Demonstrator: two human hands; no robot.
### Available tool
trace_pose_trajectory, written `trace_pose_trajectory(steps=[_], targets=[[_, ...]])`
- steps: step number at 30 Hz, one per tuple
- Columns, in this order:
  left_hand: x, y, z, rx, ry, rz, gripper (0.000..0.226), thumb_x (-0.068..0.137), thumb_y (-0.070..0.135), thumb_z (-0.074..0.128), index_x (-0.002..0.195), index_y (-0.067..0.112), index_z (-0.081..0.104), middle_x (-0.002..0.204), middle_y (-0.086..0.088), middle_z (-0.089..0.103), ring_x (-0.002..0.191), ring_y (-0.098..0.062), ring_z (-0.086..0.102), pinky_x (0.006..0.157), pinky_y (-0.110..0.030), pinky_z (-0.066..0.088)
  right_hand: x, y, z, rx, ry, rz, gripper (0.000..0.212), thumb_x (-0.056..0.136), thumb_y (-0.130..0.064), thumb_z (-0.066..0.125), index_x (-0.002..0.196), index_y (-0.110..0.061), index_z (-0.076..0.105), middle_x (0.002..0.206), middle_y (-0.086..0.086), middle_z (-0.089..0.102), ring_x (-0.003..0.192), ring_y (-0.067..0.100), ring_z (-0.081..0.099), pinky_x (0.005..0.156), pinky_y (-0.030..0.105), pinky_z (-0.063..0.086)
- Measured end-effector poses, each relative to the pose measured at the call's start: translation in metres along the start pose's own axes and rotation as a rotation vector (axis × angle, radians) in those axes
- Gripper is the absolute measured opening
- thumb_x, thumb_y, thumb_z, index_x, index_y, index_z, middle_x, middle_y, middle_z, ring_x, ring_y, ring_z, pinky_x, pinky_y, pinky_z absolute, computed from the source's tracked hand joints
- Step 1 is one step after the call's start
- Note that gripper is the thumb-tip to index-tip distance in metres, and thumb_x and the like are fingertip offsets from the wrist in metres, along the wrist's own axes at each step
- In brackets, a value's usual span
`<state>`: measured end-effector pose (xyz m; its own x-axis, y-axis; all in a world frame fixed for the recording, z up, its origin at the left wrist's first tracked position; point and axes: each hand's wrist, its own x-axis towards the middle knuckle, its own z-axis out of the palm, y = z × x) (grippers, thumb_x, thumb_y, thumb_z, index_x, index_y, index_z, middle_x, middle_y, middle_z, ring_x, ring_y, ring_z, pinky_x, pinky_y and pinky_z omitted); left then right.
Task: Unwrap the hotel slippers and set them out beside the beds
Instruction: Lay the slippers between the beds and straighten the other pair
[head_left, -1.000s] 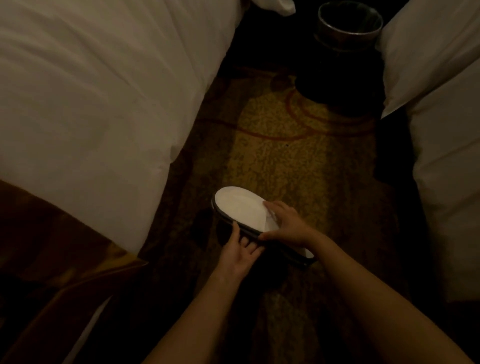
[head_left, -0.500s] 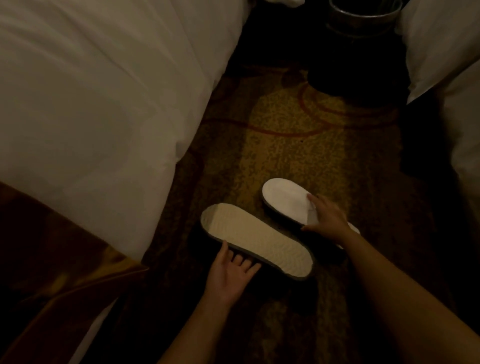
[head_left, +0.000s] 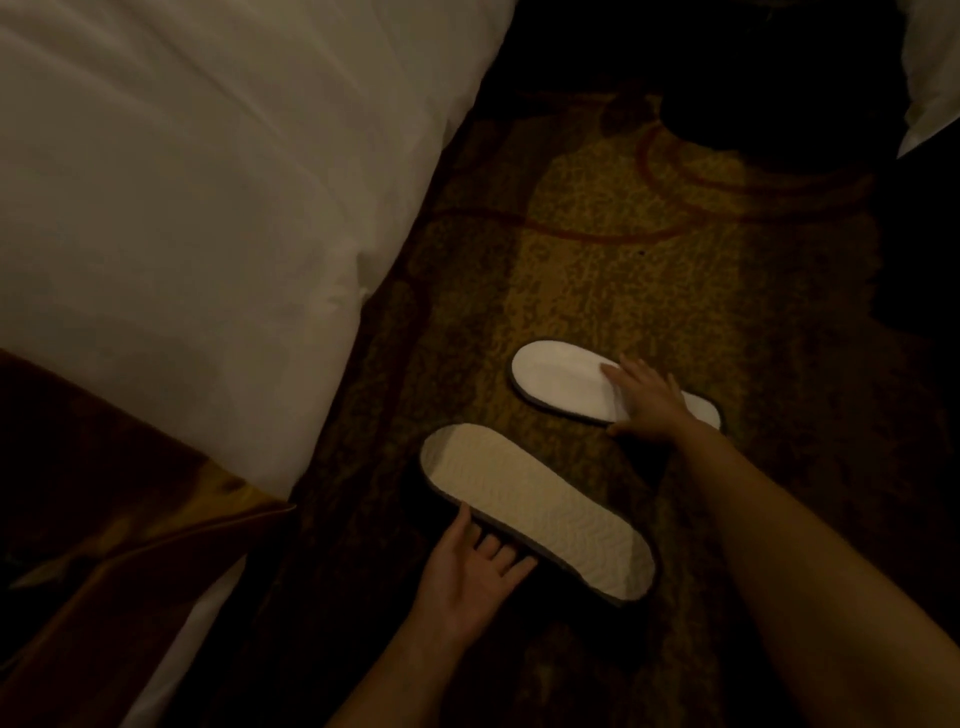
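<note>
Two slippers lie flat on the carpet (head_left: 597, 260) in the gap between the beds, apart from one another and angled the same way. Near slipper (head_left: 540, 512) shows a ribbed, cream face, which looks like the sole, so I take it to be upside down; far slipper (head_left: 558, 376) shows a smooth white face. No wrapper is in sight, so unwrapping seems done and the setting-out step is in hand.

Left hand (head_left: 467, 577) sits at the near slipper's edge, thumb against the rim and fingers (head_left: 506, 556) tucked toward its underside; the hold is loose, not clamped. Right hand (head_left: 647, 397) rests flat and spread on the far slipper, pressing it down, gripping nothing.

Next, I'd judge, the near slipper wants turning over, then both want lining up side by side next to the left bed (head_left: 208, 208).
</note>
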<state>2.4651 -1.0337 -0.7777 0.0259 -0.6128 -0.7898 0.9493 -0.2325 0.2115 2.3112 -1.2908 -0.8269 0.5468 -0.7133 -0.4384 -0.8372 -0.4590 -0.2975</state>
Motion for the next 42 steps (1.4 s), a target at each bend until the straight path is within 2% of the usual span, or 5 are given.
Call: trace_pose_trajectory(steps=[10,16,25,30,42], targets=[[-0.003,-0.003,0.013,-0.002,-0.057,0.037,0.035,0.09,0.037,0.049,0.116,0.014,0.057,0.122,-0.017,0.06,0.111,-0.033,0.056,0.084,-0.048,0.047,-0.038,-0.031,-0.03,0.139,0.212,-0.078,0.086,0.087,-0.05,0.053,0.149,-0.022,0.0,0.16,0.007,-0.006,0.146,0.027,-0.005,0.116,0.051,-0.001],[0.003,-0.014,0.021,-0.036,-0.134,0.027,0.036,0.092,0.038,0.045,0.116,0.015,0.059,0.107,-0.017,0.072,0.109,-0.033,0.058,0.083,-0.047,0.047,-0.109,-0.084,-0.039,-0.002,-0.176,-0.274,0.111,0.068,-0.072,0.058,0.146,-0.034,-0.011,0.158,0.0,-0.019,0.145,0.028,-0.016,0.114,0.058,-0.002],[0.007,-0.034,0.024,-0.041,-0.237,-0.019,0.038,0.09,0.037,0.048,0.116,0.011,0.059,0.106,-0.015,0.073,0.111,-0.03,0.059,0.084,-0.044,0.048,-0.146,-0.092,-0.01,-0.172,-0.208,-0.171,0.091,0.083,-0.029,0.058,0.147,-0.034,-0.006,0.158,0.006,-0.015,0.143,0.039,-0.002,0.112,0.059,0.012],[0.008,-0.024,0.024,-0.034,-0.209,-0.044,0.046,0.087,0.042,0.052,0.122,0.011,0.056,0.11,-0.02,0.07,0.111,-0.035,0.059,0.083,-0.048,0.05,-0.152,-0.071,-0.013,0.271,-0.19,-0.171,0.066,0.087,-0.014,0.053,0.146,-0.026,0.025,0.154,0.005,0.026,0.139,0.023,0.028,0.114,0.037,0.026],[0.019,0.016,0.02,1.191,0.142,0.59,0.064,0.087,0.016,0.063,0.143,0.023,0.034,0.15,-0.01,0.031,0.133,-0.027,0.038,0.092,-0.03,0.04,-0.157,-0.029,-0.012,0.592,-0.548,0.041,0.039,0.094,-0.02,0.05,0.133,-0.022,0.047,0.128,0.003,0.055,0.111,0.015,0.055,0.087,0.024,0.045]])
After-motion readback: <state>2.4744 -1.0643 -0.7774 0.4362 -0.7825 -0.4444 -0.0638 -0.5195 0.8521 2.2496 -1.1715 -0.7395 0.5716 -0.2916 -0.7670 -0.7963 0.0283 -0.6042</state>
